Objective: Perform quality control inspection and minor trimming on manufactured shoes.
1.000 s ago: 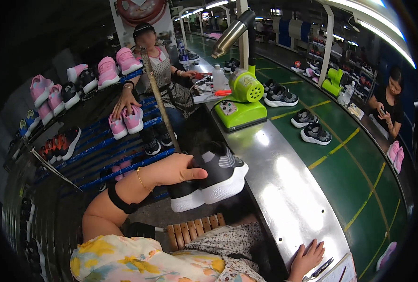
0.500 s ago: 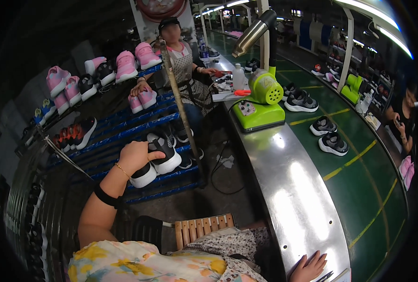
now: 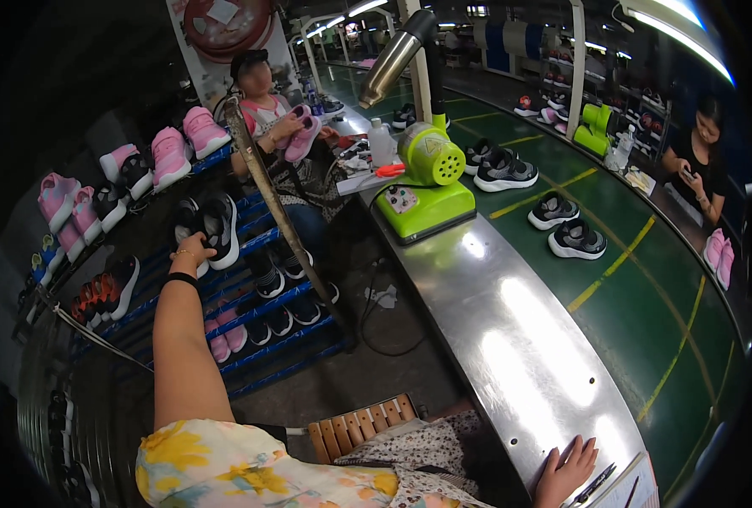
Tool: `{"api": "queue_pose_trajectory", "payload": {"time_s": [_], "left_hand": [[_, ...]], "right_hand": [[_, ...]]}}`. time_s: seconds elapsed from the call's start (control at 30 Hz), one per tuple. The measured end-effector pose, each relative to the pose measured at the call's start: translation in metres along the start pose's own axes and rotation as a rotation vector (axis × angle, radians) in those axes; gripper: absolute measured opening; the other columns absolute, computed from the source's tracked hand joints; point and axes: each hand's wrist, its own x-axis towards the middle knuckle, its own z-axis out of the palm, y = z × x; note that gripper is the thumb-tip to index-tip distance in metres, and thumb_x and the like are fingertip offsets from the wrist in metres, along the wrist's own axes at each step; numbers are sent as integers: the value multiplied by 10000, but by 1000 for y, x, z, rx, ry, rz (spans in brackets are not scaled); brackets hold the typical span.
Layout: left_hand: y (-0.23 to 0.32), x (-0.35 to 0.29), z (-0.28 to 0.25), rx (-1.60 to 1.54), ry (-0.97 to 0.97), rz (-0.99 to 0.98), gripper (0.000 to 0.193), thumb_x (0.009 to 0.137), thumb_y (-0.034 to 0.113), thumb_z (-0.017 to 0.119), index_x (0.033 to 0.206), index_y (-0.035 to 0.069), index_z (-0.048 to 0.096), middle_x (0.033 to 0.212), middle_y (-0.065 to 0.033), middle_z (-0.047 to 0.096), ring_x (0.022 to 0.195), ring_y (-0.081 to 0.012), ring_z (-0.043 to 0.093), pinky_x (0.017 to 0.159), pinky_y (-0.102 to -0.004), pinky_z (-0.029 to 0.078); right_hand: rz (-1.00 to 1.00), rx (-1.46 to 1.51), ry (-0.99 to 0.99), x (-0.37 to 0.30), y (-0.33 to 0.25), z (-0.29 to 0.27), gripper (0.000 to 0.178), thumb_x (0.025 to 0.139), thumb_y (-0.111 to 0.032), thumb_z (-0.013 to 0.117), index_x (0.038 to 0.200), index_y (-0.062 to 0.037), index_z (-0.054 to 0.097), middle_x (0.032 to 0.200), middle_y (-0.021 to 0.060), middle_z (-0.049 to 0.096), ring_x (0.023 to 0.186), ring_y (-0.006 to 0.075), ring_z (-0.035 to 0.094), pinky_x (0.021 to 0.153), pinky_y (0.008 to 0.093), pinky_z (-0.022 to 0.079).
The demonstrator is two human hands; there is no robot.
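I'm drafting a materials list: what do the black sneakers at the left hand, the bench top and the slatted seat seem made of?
Black sneakers: matte uppers, probably fabric, showing little shine, weave unclear; thick pale soles suggest rubber or foam. Bench top: smooth metal, likely steel, given its silvery, bright glare. Slatted seat: apparently smooth wood, from its brown slats.
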Motion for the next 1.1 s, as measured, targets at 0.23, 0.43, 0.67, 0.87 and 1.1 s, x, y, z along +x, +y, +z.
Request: {"api": "queue_pose_trajectory", "payload": {"time_s": [0.23,0.43,0.67,0.87,1.1], "left_hand": [[44,-5,41,140,349,-71,631,781,207,682,1341,247,393,1405,-98,367,1299,-295,328,1043,-573,244],[139,-73,88,-10,686,764,458,727,81,668,1163,88,529,1170,-113,475,1171,-303,419,1005,-453,302],[372,-188,113,-261,380,1661,473,696,104,671,1148,124,534,1167,-105,461,1150,-297,424,1012,-447,306],[541,-226,136,-114,391,1778,625,703,175,712,1279,226,473,1385,-132,345,1280,-307,333,1052,-481,262],[679,-270,170,-102,98,1477,771,640,343,784,1325,311,433,1462,-150,244,1341,-320,240,1052,-546,236]], "right_hand": [[174,67,-29,0,-2,10,546,786,-205,623,1284,-54,457,1438,165,315,1331,367,251,1087,473,179],[157,137,-14,7,-10,12,535,771,-261,636,1243,-52,496,1408,191,340,1314,389,263,1071,512,178],[125,156,48,12,2,16,424,752,-270,662,1124,-79,591,1308,183,432,1225,377,352,991,482,275],[141,212,128,23,-19,16,363,744,-237,672,1074,-105,602,1222,146,475,1167,351,385,976,480,280],[202,176,154,34,-11,21,364,753,-323,659,1084,-175,617,1192,80,506,1145,302,415,952,452,312]]}}
